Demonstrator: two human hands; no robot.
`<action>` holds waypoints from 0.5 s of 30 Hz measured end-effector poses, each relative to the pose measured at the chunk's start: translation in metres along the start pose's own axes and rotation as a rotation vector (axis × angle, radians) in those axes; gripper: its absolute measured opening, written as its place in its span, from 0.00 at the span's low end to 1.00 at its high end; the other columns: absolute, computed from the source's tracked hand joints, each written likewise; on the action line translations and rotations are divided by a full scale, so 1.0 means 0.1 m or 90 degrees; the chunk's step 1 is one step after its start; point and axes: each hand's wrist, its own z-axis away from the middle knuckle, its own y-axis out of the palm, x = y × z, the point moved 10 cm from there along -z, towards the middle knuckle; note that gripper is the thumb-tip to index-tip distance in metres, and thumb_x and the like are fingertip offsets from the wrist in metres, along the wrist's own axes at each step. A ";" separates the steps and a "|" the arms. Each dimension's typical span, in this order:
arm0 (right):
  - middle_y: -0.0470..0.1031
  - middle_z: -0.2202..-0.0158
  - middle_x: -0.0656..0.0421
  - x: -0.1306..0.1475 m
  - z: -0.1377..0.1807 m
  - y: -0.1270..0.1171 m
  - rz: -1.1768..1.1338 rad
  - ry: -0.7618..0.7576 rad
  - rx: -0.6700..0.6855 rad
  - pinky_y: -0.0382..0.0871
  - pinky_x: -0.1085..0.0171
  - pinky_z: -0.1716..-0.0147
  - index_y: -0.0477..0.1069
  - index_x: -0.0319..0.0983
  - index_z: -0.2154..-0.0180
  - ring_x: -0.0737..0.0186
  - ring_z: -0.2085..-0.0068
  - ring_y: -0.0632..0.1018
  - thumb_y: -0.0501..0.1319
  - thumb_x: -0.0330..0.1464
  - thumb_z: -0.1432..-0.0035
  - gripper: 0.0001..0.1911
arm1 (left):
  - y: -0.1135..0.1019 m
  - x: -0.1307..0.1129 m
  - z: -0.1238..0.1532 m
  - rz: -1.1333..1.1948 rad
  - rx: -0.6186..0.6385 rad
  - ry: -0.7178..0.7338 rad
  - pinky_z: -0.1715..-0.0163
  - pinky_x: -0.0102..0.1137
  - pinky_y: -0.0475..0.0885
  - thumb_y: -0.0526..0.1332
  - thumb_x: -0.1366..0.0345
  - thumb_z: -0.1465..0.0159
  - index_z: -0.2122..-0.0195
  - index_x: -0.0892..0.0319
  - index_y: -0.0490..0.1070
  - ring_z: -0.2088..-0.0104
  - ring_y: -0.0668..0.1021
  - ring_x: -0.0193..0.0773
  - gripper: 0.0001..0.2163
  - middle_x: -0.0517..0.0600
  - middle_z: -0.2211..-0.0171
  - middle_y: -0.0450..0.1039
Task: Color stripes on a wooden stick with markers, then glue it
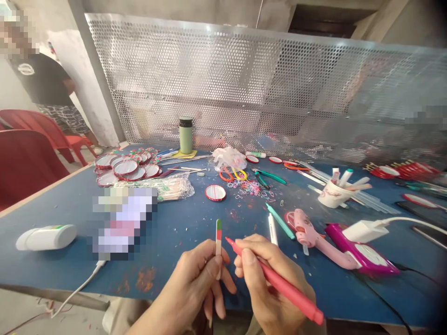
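My left hand (200, 274) pinches a wooden craft stick (218, 244) between thumb and fingers, holding it upright. The stick's tip is green with a red band below, and its lower part is bare wood. In my right hand (268, 274) is a red marker (286, 288), gripped like a pen, its nib just right of the stick and apart from it. Past the hands lies a round white disc with a red rim (215, 192). A teal marker (280, 221) and a white pen (273, 229) rest beyond my right hand.
A pink hot glue gun (319, 244) and a magenta power strip (370, 260) with a white charger are at right. Behind them stands a cup of markers (331, 194). Stacked red-rimmed discs (125, 167), a bag of sticks (174, 186), a phone (127, 221) and a green tumbler (186, 136) occupy the left and back.
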 end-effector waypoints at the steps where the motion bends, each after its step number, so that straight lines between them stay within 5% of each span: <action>1: 0.78 0.72 0.62 0.02 0.00 0.00 0.000 -0.007 0.002 0.76 0.68 0.72 0.76 0.40 0.61 0.68 0.74 0.80 0.58 0.22 0.37 0.10 | 0.07 0.02 0.00 0.027 0.034 -0.012 0.85 0.21 0.63 0.53 0.46 0.30 0.61 0.59 0.63 0.84 0.72 0.29 0.19 0.46 0.79 0.72; 5: 0.77 0.73 0.64 0.01 -0.01 -0.04 0.028 -0.009 0.015 0.76 0.69 0.69 0.75 0.41 0.58 0.69 0.73 0.79 0.58 0.23 0.37 0.11 | 0.21 -0.01 -0.01 0.085 0.092 -0.011 0.84 0.20 0.65 0.54 0.46 0.30 0.59 0.60 0.62 0.83 0.74 0.29 0.19 0.47 0.77 0.73; 15: 0.77 0.70 0.63 -0.21 0.03 0.07 0.051 0.029 0.090 0.76 0.68 0.69 0.75 0.42 0.60 0.68 0.73 0.79 0.59 0.25 0.35 0.09 | 0.11 -0.02 -0.07 0.135 0.058 0.021 0.84 0.21 0.66 0.55 0.49 0.30 0.59 0.60 0.62 0.83 0.75 0.28 0.17 0.48 0.73 0.74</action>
